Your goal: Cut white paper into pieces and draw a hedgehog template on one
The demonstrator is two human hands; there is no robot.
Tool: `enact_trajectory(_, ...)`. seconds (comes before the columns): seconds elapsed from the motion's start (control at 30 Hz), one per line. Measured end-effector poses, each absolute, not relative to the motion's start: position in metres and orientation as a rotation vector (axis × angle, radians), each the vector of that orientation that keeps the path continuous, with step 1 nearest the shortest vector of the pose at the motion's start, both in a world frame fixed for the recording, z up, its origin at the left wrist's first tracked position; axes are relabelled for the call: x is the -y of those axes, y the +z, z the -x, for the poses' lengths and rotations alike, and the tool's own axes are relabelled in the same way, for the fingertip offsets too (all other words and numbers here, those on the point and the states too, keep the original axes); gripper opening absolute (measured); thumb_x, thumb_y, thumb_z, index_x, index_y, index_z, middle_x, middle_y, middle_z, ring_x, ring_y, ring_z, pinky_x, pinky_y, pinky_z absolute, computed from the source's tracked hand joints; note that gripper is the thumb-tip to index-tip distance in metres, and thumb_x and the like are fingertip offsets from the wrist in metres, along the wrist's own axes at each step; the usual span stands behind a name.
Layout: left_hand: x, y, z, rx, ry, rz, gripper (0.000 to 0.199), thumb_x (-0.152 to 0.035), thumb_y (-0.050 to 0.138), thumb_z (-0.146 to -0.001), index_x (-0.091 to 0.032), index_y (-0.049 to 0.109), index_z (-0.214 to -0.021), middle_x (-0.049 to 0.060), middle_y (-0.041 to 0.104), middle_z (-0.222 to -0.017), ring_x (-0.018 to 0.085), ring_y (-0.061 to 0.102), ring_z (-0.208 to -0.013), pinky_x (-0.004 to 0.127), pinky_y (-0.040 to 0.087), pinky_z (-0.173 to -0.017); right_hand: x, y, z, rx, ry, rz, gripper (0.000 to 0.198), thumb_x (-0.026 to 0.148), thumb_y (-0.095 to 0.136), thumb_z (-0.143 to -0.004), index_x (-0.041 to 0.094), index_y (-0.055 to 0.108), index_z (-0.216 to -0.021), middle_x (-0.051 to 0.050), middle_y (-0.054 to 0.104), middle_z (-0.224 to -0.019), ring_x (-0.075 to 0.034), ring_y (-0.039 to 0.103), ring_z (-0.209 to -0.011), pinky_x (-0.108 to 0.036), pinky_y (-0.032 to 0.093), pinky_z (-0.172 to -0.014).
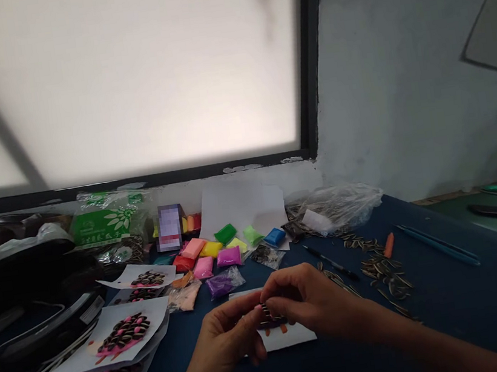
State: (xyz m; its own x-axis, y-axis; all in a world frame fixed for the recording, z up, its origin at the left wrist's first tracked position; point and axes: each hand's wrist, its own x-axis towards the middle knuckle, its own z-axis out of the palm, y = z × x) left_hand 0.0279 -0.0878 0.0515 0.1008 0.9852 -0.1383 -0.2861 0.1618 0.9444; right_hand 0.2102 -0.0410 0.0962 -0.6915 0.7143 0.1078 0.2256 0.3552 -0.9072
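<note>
Striped sunflower seeds [269, 314] pinched between left hand [231, 334] and right hand [307, 300], white paper sheet [291, 336] laid just beneath (on the blue desk [474, 302]), loose seeds [385, 271] scattered beyond the right hand.

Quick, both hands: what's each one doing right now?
Left hand: fingers pinched on the seeds over the paper.
Right hand: fingertips pinched on the same seeds.

No writing can be read. The green packet [107, 220], up and to the left of the left hand [231, 334], carries a white flower emblem and a line of white characters too small to make out; the blurred label [170, 227] beside it is illegible.
</note>
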Motion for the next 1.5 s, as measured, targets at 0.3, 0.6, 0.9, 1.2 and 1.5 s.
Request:
enact_trajectory(0.3, 0.092, 0.056, -0.033, -0.979, 1.181, -0.858, 0.054, -0.063, 0.084, -0.067, -0.019, 0.052, -0.063, -0.008, 0.045, -0.044, 0.009, 0.046, -0.037, 0.018, 0.033, -0.039, 0.040, 0.098, -0.208, 2.115, 1.296, 0.865, 0.017, 0.028, 0.062, -0.090, 0.014, 0.062, -0.080, 0.001, 0.060, -0.065, -0.011, 0.054, -0.056, -0.021, 0.041, -0.051)
enact_trajectory(0.6, 0.092, 0.053, -0.039, -0.984, 1.124, -0.898, 0.050, -0.059, 0.089, -0.062, -0.015, 0.066, -0.072, -0.005, 0.055, -0.048, 0.007, 0.047, -0.035, 0.017, 0.033, -0.037, 0.045, 0.106, -0.212, 2.127, 1.260, 0.886, 0.013, 0.020, 0.065, -0.085, 0.017, 0.055, -0.076, 0.000, 0.065, -0.067, -0.013, 0.059, -0.058, -0.020, 0.040, -0.049)
enact_trajectory(0.9, 0.094, 0.050, -0.042, -0.941, 1.170, -0.740, 0.054, -0.063, 0.089, -0.058, -0.017, 0.062, -0.065, -0.007, 0.050, -0.052, 0.006, 0.042, -0.037, 0.017, 0.035, -0.038, 0.046, 0.103, -0.215, 2.131, 1.234, 0.825, 0.012, 0.020, 0.061, -0.091, 0.013, 0.071, -0.088, -0.002, 0.068, -0.074, -0.013, 0.064, -0.066, -0.021, 0.048, -0.058)
enact_trajectory(1.2, 0.098, 0.059, -0.036, -1.111, 1.003, -0.916, 0.058, -0.070, 0.081, -0.064, -0.014, 0.066, -0.058, -0.001, 0.053, -0.039, 0.012, 0.049, -0.036, 0.021, 0.032, -0.042, 0.050, 0.104, -0.210, 2.149, 1.252, 0.783, 0.011, 0.015, 0.070, -0.086, 0.018, 0.080, -0.089, -0.002, 0.068, -0.082, -0.013, 0.061, -0.068, -0.022, 0.047, -0.061)
enact_trajectory(1.5, 0.102, 0.064, -0.035, -1.120, 1.005, -0.989, 0.060, -0.073, 0.078, -0.065, -0.014, 0.071, -0.069, -0.001, 0.057, -0.043, 0.014, 0.053, -0.039, 0.020, 0.036, -0.042, 0.047, 0.092, -0.212, 2.210, 1.026, 0.734, 0.012, 0.015, 0.068, -0.088, 0.017, 0.077, -0.081, -0.002, 0.067, -0.083, -0.012, 0.062, -0.068, -0.021, 0.045, -0.060)
